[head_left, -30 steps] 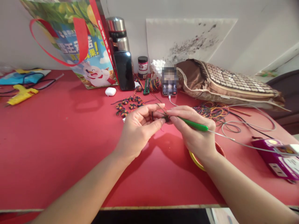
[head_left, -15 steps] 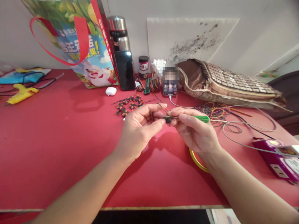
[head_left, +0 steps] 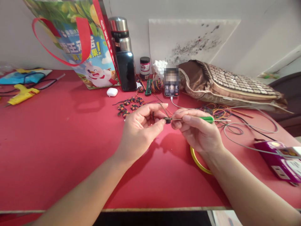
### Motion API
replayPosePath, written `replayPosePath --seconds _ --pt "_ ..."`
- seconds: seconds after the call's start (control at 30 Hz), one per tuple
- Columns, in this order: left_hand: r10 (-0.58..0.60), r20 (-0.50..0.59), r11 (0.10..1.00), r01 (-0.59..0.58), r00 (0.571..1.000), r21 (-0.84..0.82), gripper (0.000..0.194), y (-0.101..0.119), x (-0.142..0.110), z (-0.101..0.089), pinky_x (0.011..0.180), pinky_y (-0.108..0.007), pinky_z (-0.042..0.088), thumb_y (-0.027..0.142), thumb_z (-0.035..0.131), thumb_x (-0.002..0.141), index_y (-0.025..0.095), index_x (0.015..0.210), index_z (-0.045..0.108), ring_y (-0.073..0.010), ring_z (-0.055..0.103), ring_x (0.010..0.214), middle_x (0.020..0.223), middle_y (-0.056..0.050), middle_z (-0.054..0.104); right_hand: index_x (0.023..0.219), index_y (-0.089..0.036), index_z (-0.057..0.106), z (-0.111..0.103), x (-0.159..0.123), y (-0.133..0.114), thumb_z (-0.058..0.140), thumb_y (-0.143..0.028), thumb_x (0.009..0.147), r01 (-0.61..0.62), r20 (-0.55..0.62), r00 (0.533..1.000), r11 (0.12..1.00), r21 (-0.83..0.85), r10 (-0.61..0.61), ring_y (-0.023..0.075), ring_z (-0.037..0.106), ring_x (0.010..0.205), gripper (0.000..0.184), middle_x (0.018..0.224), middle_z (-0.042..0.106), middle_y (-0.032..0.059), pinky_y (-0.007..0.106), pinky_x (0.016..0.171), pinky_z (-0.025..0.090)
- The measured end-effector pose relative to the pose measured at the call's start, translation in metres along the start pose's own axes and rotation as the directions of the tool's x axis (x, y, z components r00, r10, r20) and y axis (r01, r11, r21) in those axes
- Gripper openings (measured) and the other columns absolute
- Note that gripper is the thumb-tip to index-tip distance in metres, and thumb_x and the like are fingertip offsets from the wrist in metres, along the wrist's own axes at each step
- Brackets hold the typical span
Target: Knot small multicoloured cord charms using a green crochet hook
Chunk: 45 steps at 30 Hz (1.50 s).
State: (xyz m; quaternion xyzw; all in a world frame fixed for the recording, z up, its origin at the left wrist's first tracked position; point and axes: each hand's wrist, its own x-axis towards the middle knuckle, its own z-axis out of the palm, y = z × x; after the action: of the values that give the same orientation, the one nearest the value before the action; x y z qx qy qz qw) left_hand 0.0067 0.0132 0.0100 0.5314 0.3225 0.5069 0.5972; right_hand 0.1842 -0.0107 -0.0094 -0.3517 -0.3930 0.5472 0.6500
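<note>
Between thumb and fingers, my left hand pinches a small dark crochet piece, and dark yarn runs over its raised index finger. My right hand is closed round a crochet hook with a green handle. The hook's thin metal shaft points left and meets the crochet piece; its very tip is hard to make out. Behind my left hand lies a string of multicoloured crocheted pieces on the red table.
A yellow ring lies under my right wrist. Tangled yarn and a white cable are at right, near a purple power strip. Behind stand a phone, a smaller phone and a bag. A yellow glue gun lies left.
My right hand has moved slightly right with the crochet hook, drawing its shaft a little away from my left fingers. My left hand stays almost in place with the crochet piece.
</note>
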Motion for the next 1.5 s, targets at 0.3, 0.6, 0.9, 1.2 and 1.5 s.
replayPosePath --seconds 0.3,0.6,0.9,1.2,1.5 --pt "-0.002 -0.034 1.0 0.002 0.999 0.014 0.028 0.0016 -0.0013 0.0013 0.082 -0.029 0.059 0.011 0.081 0.076 0.024 0.101 0.084 -0.0157 0.069 0.083 0.084 -0.001 0.072 0.078 -0.024 0.087 0.001 -0.0025 -0.0003 0.081 -0.022 0.075 -0.023 -0.025 0.999 0.999 -0.032 0.022 0.0161 0.07 0.059 0.007 0.076 0.081 0.0042 0.033 0.066 0.064" --pt "-0.016 -0.044 1.0 0.016 0.999 -0.003 0.028 0.0004 -0.0001 -0.0002 0.082 -0.028 0.059 0.011 0.082 0.075 0.023 0.101 0.084 -0.0148 0.068 0.083 0.084 0.0 0.071 0.079 -0.023 0.088 0.0012 -0.0028 0.0001 0.08 -0.02 0.077 -0.028 -0.005 1.0 1.0 0.003 0.028 0.0163 0.075 0.062 0.008 0.079 0.084 0.0047 0.031 0.067 0.065" --pt "0.04 -0.077 0.998 -0.035 0.996 0.06 0.025 0.0009 -0.0002 0.001 0.082 -0.029 0.06 0.011 0.08 0.077 0.023 0.099 0.083 -0.0155 0.07 0.084 0.086 -0.001 0.074 0.079 -0.023 0.087 0.0037 -0.0024 -0.0011 0.084 -0.024 0.077 -0.011 -0.042 0.999 0.999 -0.048 0.009 0.0189 0.077 0.064 0.004 0.079 0.084 0.0054 0.036 0.073 0.068" --pt "0.058 -0.078 0.991 -0.048 0.995 0.124 0.014 0.0011 0.0006 0.0004 0.083 -0.03 0.059 0.014 0.081 0.079 0.021 0.091 0.078 -0.0177 0.072 0.087 0.094 -0.003 0.078 0.083 -0.023 0.088 0.007 -0.0065 -0.0012 0.085 -0.025 0.081 0.038 -0.061 0.997 0.987 -0.154 -0.048 0.0205 0.078 0.068 0.004 0.084 0.085 0.0063 0.038 0.074 0.067" --pt "0.011 -0.046 0.995 -0.007 0.999 0.096 0.01 0.0018 0.0011 -0.0011 0.078 -0.029 0.057 0.016 0.081 0.082 0.019 0.091 0.078 -0.0169 0.071 0.086 0.095 -0.004 0.078 0.079 -0.023 0.087 0.0057 -0.0035 -0.003 0.083 -0.022 0.078 0.024 -0.047 0.998 0.996 -0.087 -0.029 0.0193 0.077 0.065 0.005 0.079 0.084 0.0056 0.036 0.072 0.066"
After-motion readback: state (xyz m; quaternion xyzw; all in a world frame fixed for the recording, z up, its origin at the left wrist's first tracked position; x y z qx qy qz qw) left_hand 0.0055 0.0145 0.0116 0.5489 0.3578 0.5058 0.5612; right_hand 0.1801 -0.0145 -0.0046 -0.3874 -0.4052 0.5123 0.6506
